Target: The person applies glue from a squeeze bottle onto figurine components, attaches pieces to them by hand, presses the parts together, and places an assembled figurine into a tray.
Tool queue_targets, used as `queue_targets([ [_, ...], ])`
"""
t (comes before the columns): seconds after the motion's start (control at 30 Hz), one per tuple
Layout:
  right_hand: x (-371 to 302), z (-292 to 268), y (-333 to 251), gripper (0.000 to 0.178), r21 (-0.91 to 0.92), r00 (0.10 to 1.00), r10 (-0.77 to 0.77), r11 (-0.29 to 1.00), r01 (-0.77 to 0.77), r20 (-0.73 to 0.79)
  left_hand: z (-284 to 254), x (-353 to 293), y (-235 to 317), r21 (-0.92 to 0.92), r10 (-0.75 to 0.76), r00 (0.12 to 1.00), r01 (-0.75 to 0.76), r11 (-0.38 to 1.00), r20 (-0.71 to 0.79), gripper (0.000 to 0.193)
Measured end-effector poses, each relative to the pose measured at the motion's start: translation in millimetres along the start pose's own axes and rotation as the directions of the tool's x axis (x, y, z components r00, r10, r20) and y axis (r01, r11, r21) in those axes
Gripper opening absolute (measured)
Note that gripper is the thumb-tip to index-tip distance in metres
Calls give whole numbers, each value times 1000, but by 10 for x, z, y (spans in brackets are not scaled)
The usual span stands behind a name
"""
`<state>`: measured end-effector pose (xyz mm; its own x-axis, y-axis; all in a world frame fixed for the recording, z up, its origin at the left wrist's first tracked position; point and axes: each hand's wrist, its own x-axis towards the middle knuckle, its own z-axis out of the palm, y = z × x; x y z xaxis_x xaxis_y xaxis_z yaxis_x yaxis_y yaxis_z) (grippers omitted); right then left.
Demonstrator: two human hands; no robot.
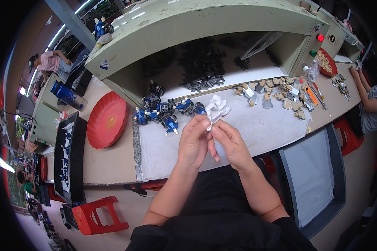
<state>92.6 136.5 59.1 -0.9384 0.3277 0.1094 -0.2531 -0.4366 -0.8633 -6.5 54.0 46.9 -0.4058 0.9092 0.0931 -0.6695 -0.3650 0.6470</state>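
Over the white-covered bench, my left hand point(194, 140) and my right hand point(231, 146) meet, fingertips pinched together on a crumpled white cloth point(218, 108). Most of the cloth sticks up beyond my fingers; whether something small is wrapped in it is hidden. Just past my left hand lies a cluster of blue toy figures point(165, 108) with black wheels. Off to the right of my hands spreads a loose pile of beige and grey plastic parts point(287, 94).
A pale green booth point(205, 25) arches over the bench, with black parts point(201, 67) inside. On the left are a red dish point(107, 121), a blue bottle point(69, 95) and a black tray point(73, 159). An orange cutter point(311, 96) lies right; a grey tray point(310, 175) stands below. Others work nearby.
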Motion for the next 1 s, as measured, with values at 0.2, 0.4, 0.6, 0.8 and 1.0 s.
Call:
queue_targets([
  [0.2, -108, -93, 36, 22, -20, 997, 49, 999, -50, -52, 106, 296, 395, 154, 365, 897, -336, 929, -248, 20],
  [0.4, -114, -261, -12, 22, -45, 991, 41, 998, -47, -131, -314, 966, 928, 819, 454, 859, -74, 569, -237, 17],
  [0.6, -119, -397, 21, 19, -158, 967, -75, 987, 37, -242, -938, 1433, 1300, 986, 572, 820, 89, -143, 9, 17],
  [0.8, -135, -614, 66, 11, -514, 860, -402, 834, 201, -316, -275, 843, 865, 852, 339, 902, -57, -521, 268, 37],
  [1.0, -255, -763, 115, 18, -885, 829, -502, 465, 17, -248, -134, -188, 177, 969, 240, 947, -174, -175, 214, 61],
])
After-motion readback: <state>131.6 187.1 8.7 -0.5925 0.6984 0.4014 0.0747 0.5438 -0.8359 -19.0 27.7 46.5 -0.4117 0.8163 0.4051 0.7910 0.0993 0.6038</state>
